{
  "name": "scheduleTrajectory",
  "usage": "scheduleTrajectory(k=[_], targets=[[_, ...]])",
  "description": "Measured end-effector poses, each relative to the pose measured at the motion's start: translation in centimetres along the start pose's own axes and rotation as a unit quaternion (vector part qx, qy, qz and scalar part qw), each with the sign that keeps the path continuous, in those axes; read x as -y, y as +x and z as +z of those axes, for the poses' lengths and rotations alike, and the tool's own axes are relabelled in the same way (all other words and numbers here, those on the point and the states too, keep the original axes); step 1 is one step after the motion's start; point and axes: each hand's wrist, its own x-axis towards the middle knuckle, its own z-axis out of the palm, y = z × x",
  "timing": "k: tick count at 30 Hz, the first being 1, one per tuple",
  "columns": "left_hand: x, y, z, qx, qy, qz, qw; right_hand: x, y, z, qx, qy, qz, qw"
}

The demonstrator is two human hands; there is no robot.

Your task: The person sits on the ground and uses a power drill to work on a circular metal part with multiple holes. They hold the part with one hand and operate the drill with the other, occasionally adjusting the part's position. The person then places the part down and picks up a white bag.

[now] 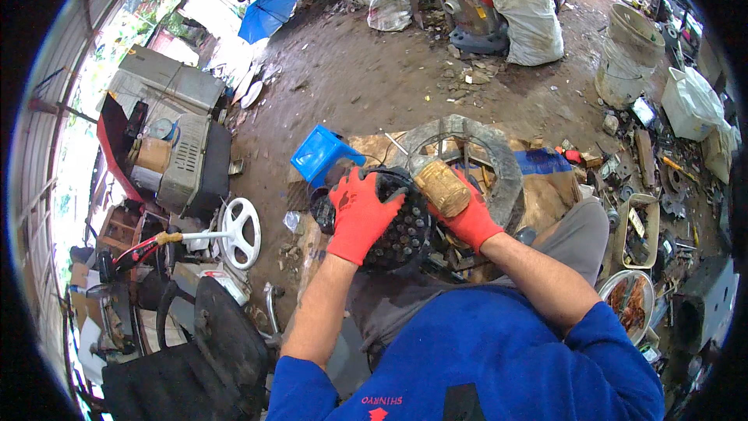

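My left hand [363,209], in an orange-red glove with dark fingertips, grips the top of a round black part [401,238] whose face is covered with small studs. My right hand [471,217], gloved alike, is closed around a worn tan-yellow cylinder [442,187] just right of that part. A pale grey piece lies at the cylinder's upper left end; I cannot tell if the two are joined. Beyond my hands a large grey ring with spokes [502,175] lies on flattened cardboard [545,191]. A small blue plastic stool or box [323,154] stands by my left hand.
A white wheel [240,234], a black chair [206,343] and a grey casing [191,164] crowd the left. On the right are a tray of small parts [639,230], a round bowl [628,306] and scattered scrap. White sacks [526,12] stand farther off on the dirt floor.
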Motion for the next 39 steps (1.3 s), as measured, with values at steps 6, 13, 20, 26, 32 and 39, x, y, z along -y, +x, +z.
scheduleTrajectory(k=[6,13,20,26,32,39], targets=[[1.0,-0.5,1.3,-0.043,-0.027,-0.035,0.998,0.3,0.0,-0.2,0.026,0.068,0.03,0.997],[-0.1,-0.6,2.3,-0.1,-0.032,-0.04,0.994,-0.3,0.9,-0.8,0.048,0.06,0.002,0.997],[2.3,0.8,1.3,-0.076,-0.08,0.126,0.986,-1.5,1.8,-0.8,0.055,0.088,-0.006,0.995],[3.3,0.8,1.7,-0.072,-0.105,0.124,0.984,-0.4,1.6,-0.7,0.087,0.104,0.073,0.988],[4.2,2.2,0.6,-0.018,-0.078,0.164,0.983,-0.6,2.0,-0.7,0.08,0.119,0.075,0.987],[5.6,4.6,-2.5,0.153,-0.061,0.168,0.972,-0.6,1.4,-0.3,0.054,0.107,0.06,0.991]])
